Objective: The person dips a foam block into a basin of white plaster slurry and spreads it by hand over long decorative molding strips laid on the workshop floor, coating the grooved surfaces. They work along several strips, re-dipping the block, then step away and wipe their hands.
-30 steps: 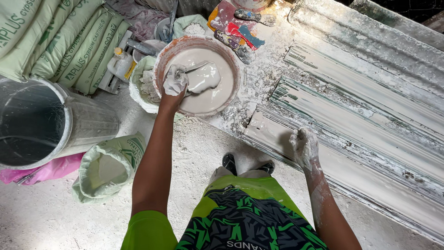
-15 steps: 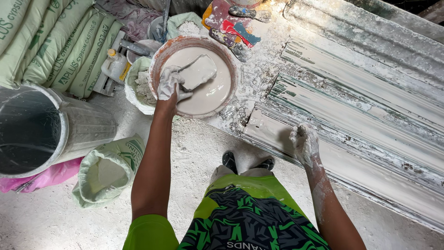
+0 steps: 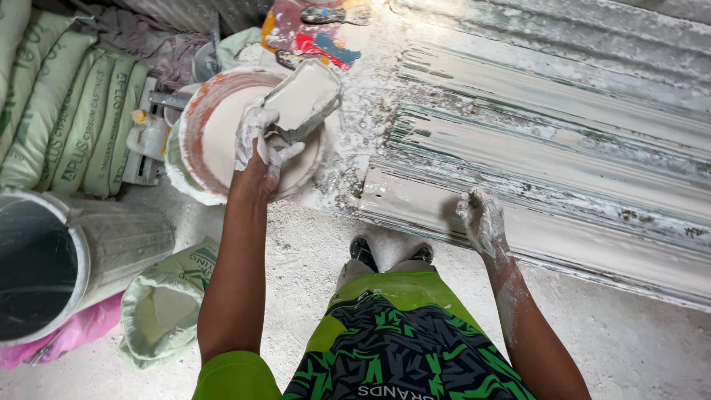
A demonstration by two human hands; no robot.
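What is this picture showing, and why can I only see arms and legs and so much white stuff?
The camera sits on a person's head and looks straight down, so you see only their own arms, green shorts and feet. There is no machine here, just two bare hands covered in white paste.

The left hand holds a flat scoop heaped with white paste, lifted above a round basin that has more of the same paste in it. The right hand rests on the edge of a long ridged mould, which is smeared white and lies on the ground.

Around them are stacked green sacks, a big grey bucket and an open bag of white powder. The ground is splashed with white everywhere.
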